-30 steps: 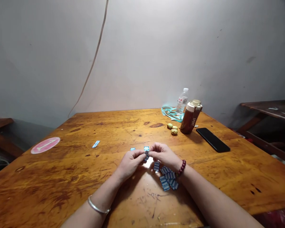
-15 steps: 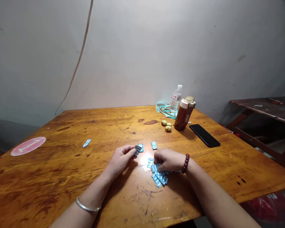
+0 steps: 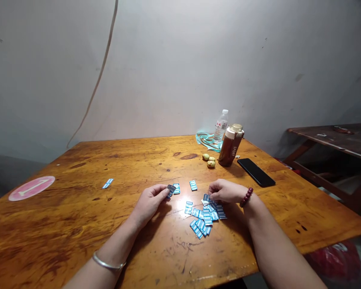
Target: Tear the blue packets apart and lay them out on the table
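Small blue-and-white striped cards [image 3: 207,218] lie in a loose, overlapping pile near the middle front of the wooden table. My left hand [image 3: 152,204] pinches a few similar cards [image 3: 171,190] between thumb and fingers, left of the pile. Pinched in my right hand [image 3: 225,190] is a card [image 3: 206,198], tilted at the pile's upper edge. Two cards rest apart beyond the pile: one [image 3: 176,188] just beside my left fingertips, another [image 3: 193,185] between the hands. A further card [image 3: 107,183] lies far to the left. What is printed on them is too small to read.
A brown sport bottle [image 3: 231,145], a clear water bottle [image 3: 221,127], a turquoise ribbon [image 3: 209,141], several small yellowish fruits [image 3: 211,163] and a black phone [image 3: 256,172] occupy the right rear. A pink round sticker [image 3: 32,188] is at left. Behind stands a grey wall [image 3: 168,72].
My right hand has moved right and slightly up from over the pile, and a pinched card now shows in its fingers. More of the pile is uncovered. The left hand keeps its cards.
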